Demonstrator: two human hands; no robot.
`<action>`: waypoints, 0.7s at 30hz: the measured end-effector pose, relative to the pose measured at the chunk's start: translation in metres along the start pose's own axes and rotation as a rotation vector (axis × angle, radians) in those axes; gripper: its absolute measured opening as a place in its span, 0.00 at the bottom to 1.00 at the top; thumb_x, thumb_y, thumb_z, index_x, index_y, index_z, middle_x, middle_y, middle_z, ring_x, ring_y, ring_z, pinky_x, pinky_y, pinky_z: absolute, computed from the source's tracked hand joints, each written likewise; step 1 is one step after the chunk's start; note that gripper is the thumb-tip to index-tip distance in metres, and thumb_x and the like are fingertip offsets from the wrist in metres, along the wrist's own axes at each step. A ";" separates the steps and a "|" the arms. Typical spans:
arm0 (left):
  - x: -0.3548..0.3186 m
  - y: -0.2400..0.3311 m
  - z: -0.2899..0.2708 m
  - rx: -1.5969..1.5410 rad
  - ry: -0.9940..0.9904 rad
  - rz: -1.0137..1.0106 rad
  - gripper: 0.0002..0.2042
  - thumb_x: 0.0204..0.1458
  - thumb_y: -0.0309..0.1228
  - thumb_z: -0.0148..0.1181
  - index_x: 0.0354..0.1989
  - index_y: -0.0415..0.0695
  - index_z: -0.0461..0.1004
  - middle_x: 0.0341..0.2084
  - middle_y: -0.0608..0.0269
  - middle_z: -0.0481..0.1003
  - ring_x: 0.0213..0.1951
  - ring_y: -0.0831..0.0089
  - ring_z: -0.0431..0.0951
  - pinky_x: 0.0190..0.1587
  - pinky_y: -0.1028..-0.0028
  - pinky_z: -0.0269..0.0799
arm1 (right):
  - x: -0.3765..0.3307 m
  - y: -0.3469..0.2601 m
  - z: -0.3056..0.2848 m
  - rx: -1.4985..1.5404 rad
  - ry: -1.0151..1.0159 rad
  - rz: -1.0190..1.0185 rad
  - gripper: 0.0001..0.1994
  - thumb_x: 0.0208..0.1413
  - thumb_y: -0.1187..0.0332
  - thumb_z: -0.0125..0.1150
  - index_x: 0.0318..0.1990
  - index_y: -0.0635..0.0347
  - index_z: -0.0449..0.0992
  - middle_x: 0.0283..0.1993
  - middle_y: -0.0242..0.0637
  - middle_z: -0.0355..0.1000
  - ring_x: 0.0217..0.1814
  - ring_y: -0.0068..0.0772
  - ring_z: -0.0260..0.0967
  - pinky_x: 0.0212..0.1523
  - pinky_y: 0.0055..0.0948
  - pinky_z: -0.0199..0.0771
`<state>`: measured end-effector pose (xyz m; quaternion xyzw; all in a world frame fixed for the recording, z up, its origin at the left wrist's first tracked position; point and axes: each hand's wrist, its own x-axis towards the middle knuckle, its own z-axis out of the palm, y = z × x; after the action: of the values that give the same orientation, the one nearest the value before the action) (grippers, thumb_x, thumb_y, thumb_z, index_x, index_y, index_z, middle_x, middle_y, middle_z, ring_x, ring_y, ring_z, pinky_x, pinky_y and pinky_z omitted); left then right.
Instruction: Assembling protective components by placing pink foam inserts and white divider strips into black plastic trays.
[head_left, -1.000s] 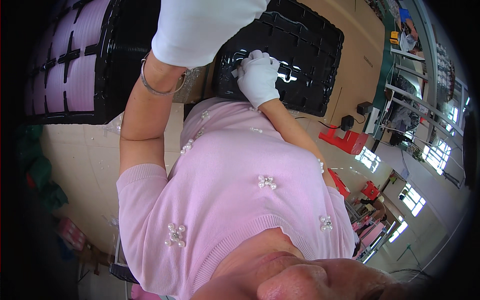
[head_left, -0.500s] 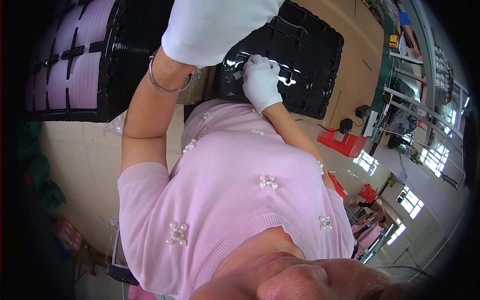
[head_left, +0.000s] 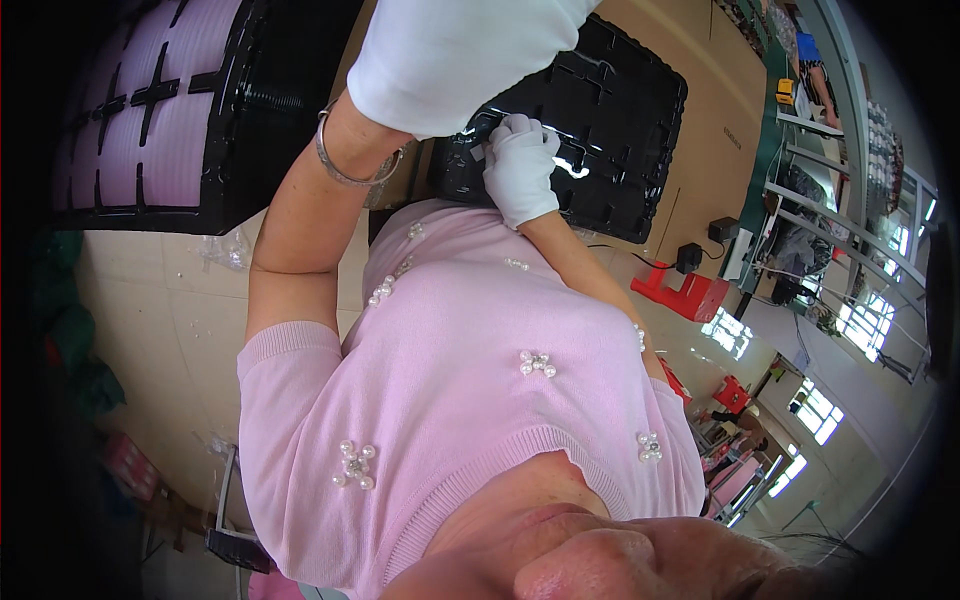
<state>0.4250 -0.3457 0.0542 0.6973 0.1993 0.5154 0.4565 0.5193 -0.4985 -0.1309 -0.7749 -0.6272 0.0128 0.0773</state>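
Two black moulded trays (head_left: 620,110), one white-gloved right hand (head_left: 520,170) on the nearer, fingers curled, grip unclear, left hand hidden

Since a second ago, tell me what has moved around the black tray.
The left hand, gloved in white, has drifted slightly to the right, toward the black tray. Nothing was visibly taken hold of or let go. The right hand stays at the tray's near edge, fingertips by a small pale piece. The pink-filled tray on the left is unchanged.
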 end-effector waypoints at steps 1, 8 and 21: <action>0.000 0.001 -0.001 0.022 -0.010 0.006 0.04 0.54 0.26 0.60 0.34 0.38 0.78 0.18 0.65 0.72 0.19 0.82 0.67 0.22 0.79 0.63 | -0.003 0.002 0.001 0.026 0.064 -0.036 0.07 0.43 0.69 0.65 0.31 0.57 0.75 0.39 0.34 0.68 0.46 0.39 0.65 0.49 0.45 0.56; -0.004 0.008 -0.001 -0.022 0.017 0.023 0.04 0.53 0.26 0.61 0.33 0.39 0.78 0.20 0.62 0.73 0.21 0.77 0.70 0.25 0.77 0.65 | -0.012 0.008 0.006 0.139 0.142 -0.240 0.09 0.40 0.74 0.66 0.30 0.57 0.72 0.39 0.35 0.68 0.44 0.41 0.65 0.51 0.43 0.56; -0.010 -0.013 0.028 0.064 -0.008 -0.128 0.07 0.53 0.23 0.63 0.39 0.35 0.78 0.32 0.69 0.78 0.32 0.85 0.72 0.38 0.85 0.66 | -0.187 0.133 -0.043 0.513 0.338 0.668 0.04 0.48 0.74 0.60 0.32 0.62 0.74 0.37 0.43 0.71 0.39 0.48 0.70 0.43 0.39 0.71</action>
<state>0.4489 -0.3590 0.0364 0.6995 0.2577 0.4757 0.4668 0.6133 -0.7115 -0.1207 -0.8818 -0.2977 0.0656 0.3598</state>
